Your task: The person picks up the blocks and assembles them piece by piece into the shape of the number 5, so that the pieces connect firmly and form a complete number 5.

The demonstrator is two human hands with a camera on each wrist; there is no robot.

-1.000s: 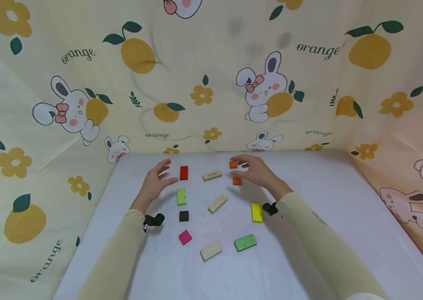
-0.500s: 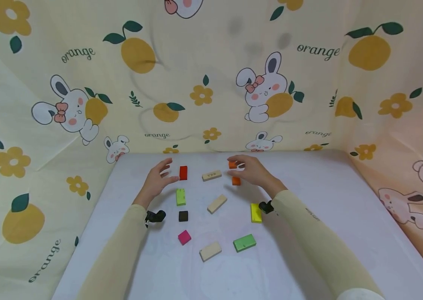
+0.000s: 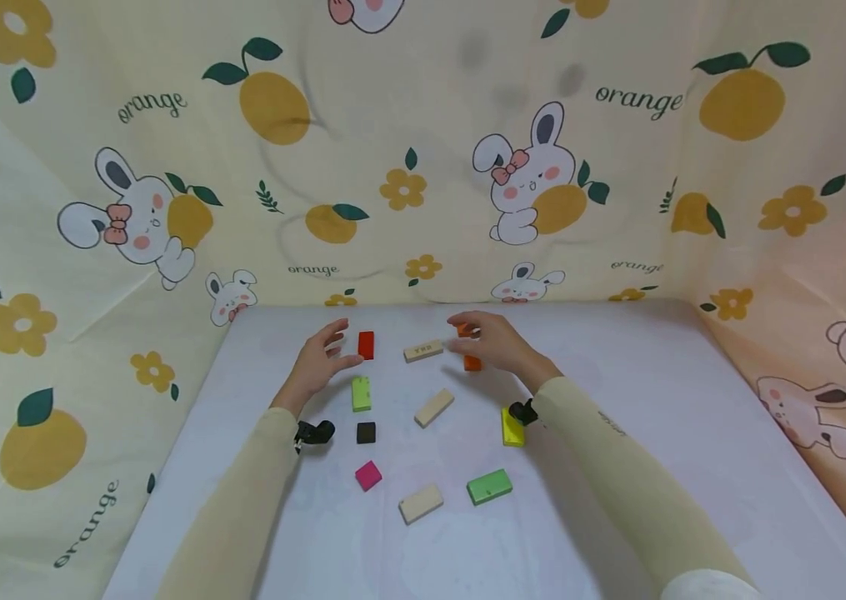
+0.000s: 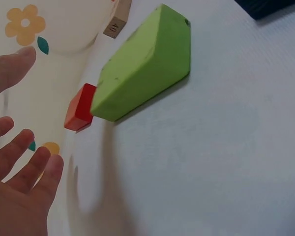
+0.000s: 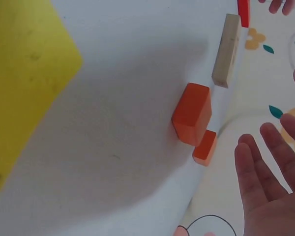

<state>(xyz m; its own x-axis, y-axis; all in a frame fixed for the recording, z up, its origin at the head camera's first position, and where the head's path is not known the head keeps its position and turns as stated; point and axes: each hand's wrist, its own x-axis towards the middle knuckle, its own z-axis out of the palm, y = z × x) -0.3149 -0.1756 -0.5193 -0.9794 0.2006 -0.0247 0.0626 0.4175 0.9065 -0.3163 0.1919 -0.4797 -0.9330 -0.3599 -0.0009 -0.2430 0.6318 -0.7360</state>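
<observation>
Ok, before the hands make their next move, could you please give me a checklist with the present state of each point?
1. Left hand holds nothing: ok.
2. Right hand holds nothing: ok.
3. Red block stands apart from other blocks: ok.
4. Near orange block and far orange block fully visible from the head: not ok, right hand covers parts.
5. Gap between those two: cannot tell, they overlap in the right wrist view.
6. Yellow block fully visible from the head: not ok, wrist camera covers a corner.

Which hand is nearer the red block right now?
Left. The left hand hovers just beside the red block; the right hand is past the lettered block, near the orange blocks.
</observation>
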